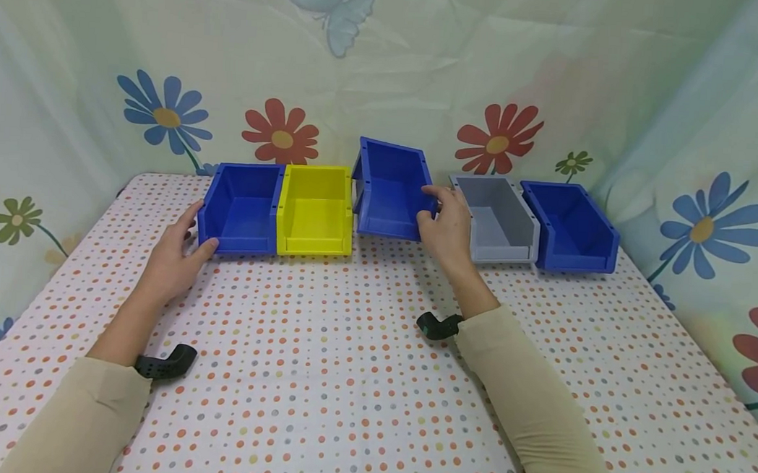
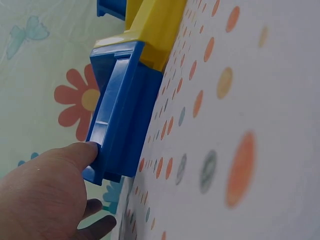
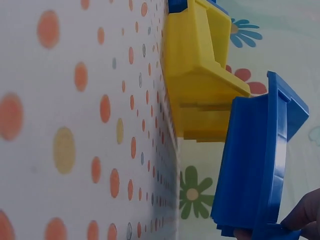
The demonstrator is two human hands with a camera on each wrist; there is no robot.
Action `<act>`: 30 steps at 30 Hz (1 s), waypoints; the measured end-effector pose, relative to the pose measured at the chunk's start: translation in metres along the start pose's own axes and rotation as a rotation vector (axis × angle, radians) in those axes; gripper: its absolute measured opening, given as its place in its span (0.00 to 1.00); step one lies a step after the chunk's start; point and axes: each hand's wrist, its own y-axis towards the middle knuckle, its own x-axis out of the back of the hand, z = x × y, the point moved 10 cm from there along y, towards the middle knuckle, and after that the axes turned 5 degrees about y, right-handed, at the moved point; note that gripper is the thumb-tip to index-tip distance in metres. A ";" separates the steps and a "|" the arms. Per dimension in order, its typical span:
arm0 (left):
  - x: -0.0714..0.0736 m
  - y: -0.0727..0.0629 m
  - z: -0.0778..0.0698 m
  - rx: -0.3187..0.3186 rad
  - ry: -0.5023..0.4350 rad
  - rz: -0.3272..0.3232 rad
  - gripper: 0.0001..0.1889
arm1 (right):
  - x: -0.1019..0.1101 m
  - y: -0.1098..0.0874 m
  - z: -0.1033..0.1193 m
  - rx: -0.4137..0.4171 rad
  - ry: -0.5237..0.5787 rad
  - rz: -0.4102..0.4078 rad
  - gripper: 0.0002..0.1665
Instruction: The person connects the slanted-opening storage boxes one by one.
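My right hand [image 1: 448, 226] pinches the right wall of a blue bin [image 1: 395, 187], which is lifted and tilted between the yellow bin [image 1: 315, 211] and the grey bin [image 1: 493, 222]. In the right wrist view the raised blue bin [image 3: 250, 160] hangs off the table, its near corner between thumb and fingers [image 3: 306, 212]. My left hand [image 1: 179, 253] is at the leftmost blue bin [image 1: 240, 210], thumb on its front left corner and fingers along its left side. The left wrist view shows that thumb [image 2: 82, 154] lying on the rim of the blue bin [image 2: 117, 110].
Another blue bin [image 1: 571, 230] stands at the right end of the row, beside the grey one. A white dotted cloth [image 1: 318, 377] covers the table. Behind the row hangs a flowered curtain [image 1: 395, 71], close to the bins.
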 end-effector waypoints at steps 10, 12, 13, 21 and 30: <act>0.001 0.000 0.000 -0.003 0.004 0.000 0.39 | -0.004 0.001 0.001 0.006 -0.013 0.019 0.27; 0.001 0.000 -0.001 -0.006 0.004 0.000 0.39 | -0.004 0.001 0.002 0.004 -0.013 0.024 0.27; 0.001 0.001 0.000 -0.007 0.005 0.001 0.39 | -0.003 0.000 0.003 0.003 -0.013 0.025 0.27; -0.001 0.002 -0.001 -0.009 0.000 0.009 0.39 | -0.003 0.000 0.012 0.033 -0.017 0.036 0.27; -0.001 0.001 0.001 0.000 0.010 0.007 0.39 | -0.007 0.002 0.012 0.029 -0.025 0.064 0.29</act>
